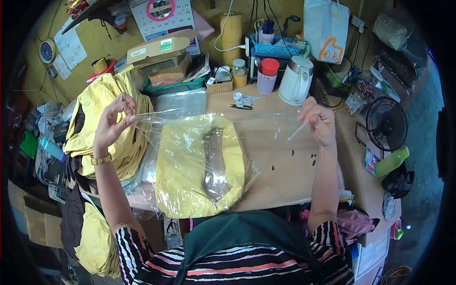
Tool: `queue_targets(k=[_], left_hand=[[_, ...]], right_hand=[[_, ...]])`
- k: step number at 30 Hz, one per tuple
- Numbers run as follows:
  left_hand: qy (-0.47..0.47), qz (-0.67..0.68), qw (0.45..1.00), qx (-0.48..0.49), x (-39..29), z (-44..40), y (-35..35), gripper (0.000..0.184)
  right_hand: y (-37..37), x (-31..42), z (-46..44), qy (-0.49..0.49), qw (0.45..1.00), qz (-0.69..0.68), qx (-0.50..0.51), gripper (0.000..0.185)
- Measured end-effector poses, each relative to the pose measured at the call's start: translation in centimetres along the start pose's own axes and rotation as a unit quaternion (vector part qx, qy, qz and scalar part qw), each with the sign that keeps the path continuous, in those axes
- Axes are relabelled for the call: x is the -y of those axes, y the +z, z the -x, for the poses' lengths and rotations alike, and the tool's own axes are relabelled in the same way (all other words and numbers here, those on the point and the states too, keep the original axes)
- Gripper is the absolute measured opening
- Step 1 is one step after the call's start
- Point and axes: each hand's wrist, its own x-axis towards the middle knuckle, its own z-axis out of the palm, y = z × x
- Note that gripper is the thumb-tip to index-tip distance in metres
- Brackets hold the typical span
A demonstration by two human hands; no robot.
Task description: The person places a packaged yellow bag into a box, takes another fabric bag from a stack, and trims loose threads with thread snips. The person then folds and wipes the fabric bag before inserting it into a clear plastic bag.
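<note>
A clear plastic bag [218, 164] lies on the table in front of me with a folded yellow cloth item [180, 166] inside. The yellow piece curves around an oval opening, where shiny film shows. My left hand [116, 116] is raised and pinches the bag's upper left edge between thumb and fingers. On the other side, my right hand [318, 121] is closed on the film's far right end. The film is drawn out between both hands. A thin whitish edge or strip slants down from my right fingers; which of the two I cannot tell.
Piled yellow fabric [104, 128] stands at the left, beside a stack of clear bags [183, 99]. Small black scissors [241, 107] lie beyond the bag. A white electric kettle [295, 80] and a red-topped cup [268, 76] stand behind. A black fan [387, 123] is at the right.
</note>
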Motion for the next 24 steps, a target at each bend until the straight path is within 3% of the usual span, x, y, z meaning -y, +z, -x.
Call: queue_targets(k=[2, 3, 5, 6, 8, 9, 11, 12, 14, 15, 16, 17, 18, 19, 20, 21, 22, 23, 24], left_hand=[[-0.019, 0.041, 0.999, 0.008, 0.6, 0.1, 0.1, 0.033], [-0.02, 0.04, 0.999, 0.008, 0.9, 0.3, 0.1, 0.033], [-0.013, 0.088, 0.996, 0.009, 1.4, 0.5, 0.0, 0.032], [-0.013, 0.087, 0.996, 0.009, 1.6, 0.7, -0.2, 0.032], [-0.022, 0.119, 0.993, 0.015, 1.8, 1.2, -0.6, 0.034], [-0.023, 0.119, 0.992, 0.014, 1.9, 1.3, -0.5, 0.034], [-0.022, 0.141, 0.99, 0.002, 2.3, 1.7, -0.3, 0.034], [-0.025, 0.141, 0.99, 0.002, 2.5, 1.8, 0.1, 0.034], [0.038, 0.219, 0.974, -0.051, 2.4, 1.5, 1.8, 0.028], [0.036, 0.218, 0.974, -0.052, 0.6, 0.7, 3.6, 0.028], [0.046, 0.388, 0.908, -0.149, -2.2, -0.4, 6.2, 0.027], [0.064, 0.508, 0.844, -0.16, -2.5, -0.7, 7.1, 0.028], [0.086, 0.618, 0.763, -0.169, -2.9, -1.0, 7.9, 0.029], [0.119, 0.686, 0.711, -0.095, -2.4, -1.4, 8.2, 0.031], [0.042, 0.716, 0.689, -0.105, -2.3, -1.5, 8.8, 0.035], [0.029, 0.569, 0.813, -0.121, -3.9, -1.8, 10.8, 0.025], [-0.059, 0.41, 0.893, -0.174, -6.4, -2.3, 12.8, 0.032], [-0.032, 0.267, 0.955, -0.126, -6.4, -2.5, 14.9, 0.061], [-0.068, 0.236, 0.967, -0.075, -7.4, -2.7, 16.5, 0.068]], right_hand=[[0.3, -1.4, 0.9, 0.045, 0.962, -0.261, 0.063, 0.039], [0.1, -1.6, 1.0, 0.045, 0.962, -0.262, 0.063, 0.039], [-0.5, -1.9, 1.1, 0.112, 0.984, -0.087, 0.107, 0.035], [-0.4, -1.0, 0.7, 0.112, 0.984, -0.087, 0.108, 0.035], [-0.2, 1.7, -0.1, 0.029, 0.983, 0.124, 0.131, 0.03], [-0.2, 1.8, -0.1, 0.029, 0.983, 0.124, 0.132, 0.03], [-0.1, 1.8, -0.1, 0.036, 0.997, 0.065, 0.003, 0.025], [0.1, 1.2, -0.1, 0.038, 0.997, 0.064, 0.005, 0.025], [0.8, -0.8, 0.0, -0.044, 0.989, -0.118, -0.082, 0.024], [1.7, -0.9, 0.1, -0.043, 0.989, -0.12, -0.08, 0.024], [3.2, -0.8, 0.4, -0.019, 0.956, -0.278, -0.093, 0.023], [3.9, -1.3, 0.4, -0.038, 0.919, -0.389, -0.051, 0.023], [4.6, -1.7, 0.5, -0.048, 0.864, -0.501, -0.005, 0.024], [5.5, -1.8, 0.4, -0.046, 0.8, -0.597, 0.041, 0.025], [6.4, -1.6, 0.5, 0.043, 0.84, -0.54, 0.022, 0.02], [8.3, -0.3, 0.4, 0.102, 0.894, -0.435, -0.02, 0.017], [10.2, 1.0, 0.4, 0.17, 0.928, -0.328, -0.049, 0.015], [11.9, 2.0, 0.5, 0.183, 0.957, -0.219, -0.051, 0.013], [13.7, 3.0, 0.7, 0.198, 0.973, -0.107, -0.05, 0.013]])
